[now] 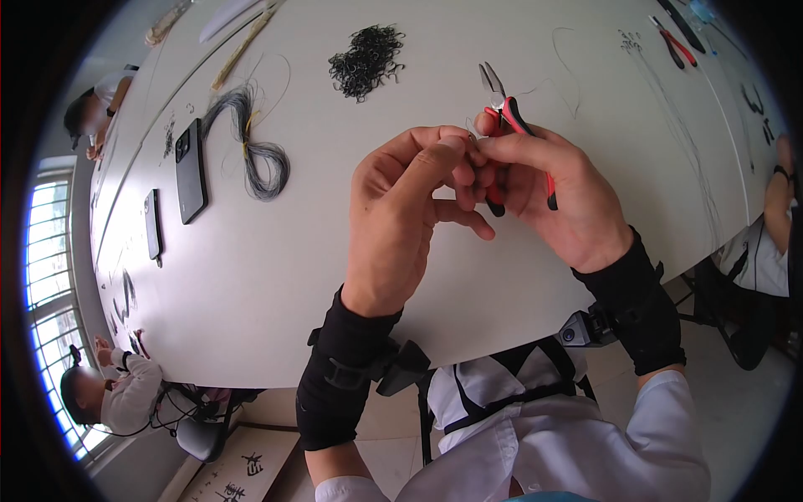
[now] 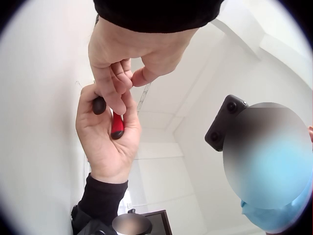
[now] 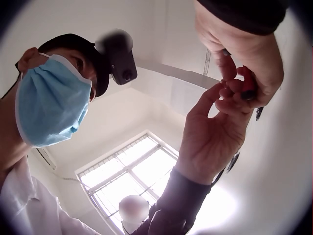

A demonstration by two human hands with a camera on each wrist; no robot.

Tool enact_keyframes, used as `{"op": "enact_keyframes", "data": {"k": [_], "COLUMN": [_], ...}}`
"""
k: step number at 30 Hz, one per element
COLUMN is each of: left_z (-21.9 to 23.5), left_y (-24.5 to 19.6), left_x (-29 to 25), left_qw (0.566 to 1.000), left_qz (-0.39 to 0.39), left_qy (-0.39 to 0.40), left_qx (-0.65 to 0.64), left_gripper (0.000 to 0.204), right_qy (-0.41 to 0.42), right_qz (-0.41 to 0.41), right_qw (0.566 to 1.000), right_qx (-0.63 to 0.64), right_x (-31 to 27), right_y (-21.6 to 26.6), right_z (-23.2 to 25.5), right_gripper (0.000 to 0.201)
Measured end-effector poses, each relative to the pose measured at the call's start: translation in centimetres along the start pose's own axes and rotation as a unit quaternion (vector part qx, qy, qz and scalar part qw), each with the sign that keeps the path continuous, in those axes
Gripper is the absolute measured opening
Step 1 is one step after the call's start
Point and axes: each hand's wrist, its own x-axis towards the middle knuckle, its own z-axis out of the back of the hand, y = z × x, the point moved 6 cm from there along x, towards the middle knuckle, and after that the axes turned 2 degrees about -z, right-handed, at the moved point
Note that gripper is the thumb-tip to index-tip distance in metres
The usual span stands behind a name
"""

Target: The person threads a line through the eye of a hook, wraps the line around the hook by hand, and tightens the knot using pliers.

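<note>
My right hand (image 1: 560,180) holds a pair of pliers (image 1: 514,113) with red and black handles, the metal jaws pointing away from me above the table. Its thumb and index finger meet the fingertips of my left hand (image 1: 397,197). There the left thumb and index finger pinch a thin wire (image 1: 471,124), mostly hidden by the fingers. In the left wrist view the pliers' red handle (image 2: 117,126) lies across the right palm. The right wrist view shows the left hand (image 3: 212,132) from the palm side, its fingertips together beside the handle.
Beyond my hands lies a pile of small black hooks (image 1: 366,63). A tied bundle of grey wire (image 1: 266,171) and two phones, one a black phone (image 1: 191,171), lie to the left. Other pliers (image 1: 673,43) and long loose wires (image 1: 682,138) are at the right. Other people sit around the table (image 1: 318,276).
</note>
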Motion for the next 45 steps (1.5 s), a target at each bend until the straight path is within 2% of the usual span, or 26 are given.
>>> {"op": "enact_keyframes", "data": {"k": [12, 15, 27, 36, 39, 45], "left_z": [0.19, 0.0, -0.06, 0.08, 0.11, -0.07], "left_y": [0.15, 0.04, 0.05, -0.13, 0.03, -0.08], "left_x": [0.08, 0.0, -0.06, -0.08, -0.04, -0.08], "left_qw": [0.999, 1.0, 1.0, 0.996, 0.997, 0.999], "left_qz": [0.012, 0.011, 0.01, 0.012, 0.006, -0.006], "left_qy": [-0.004, 0.003, -0.006, 0.028, 0.026, 0.02], "left_qx": [-0.033, 0.011, 0.024, -0.084, -0.067, -0.038], "left_gripper": [0.02, 0.019, 0.018, 0.022, 0.021, 0.019], "right_qy": [-0.016, -0.008, -0.032, -0.046, -0.035, -0.072], "right_qz": [-0.022, -0.018, 0.012, 0.012, 0.033, 0.069], "right_qw": [0.999, 0.999, 0.997, 0.998, 0.998, 0.991], "right_qx": [0.03, 0.026, -0.063, -0.034, -0.041, -0.085], "right_x": [0.06, 0.08, -0.24, -0.53, -0.44, -0.58], "right_y": [-0.22, -0.22, 0.11, 0.26, 0.23, 0.59], "right_z": [0.09, 0.05, -0.06, -0.48, -0.16, -0.21], "right_gripper": [0.009, 0.01, 0.013, 0.015, 0.015, 0.016]}}
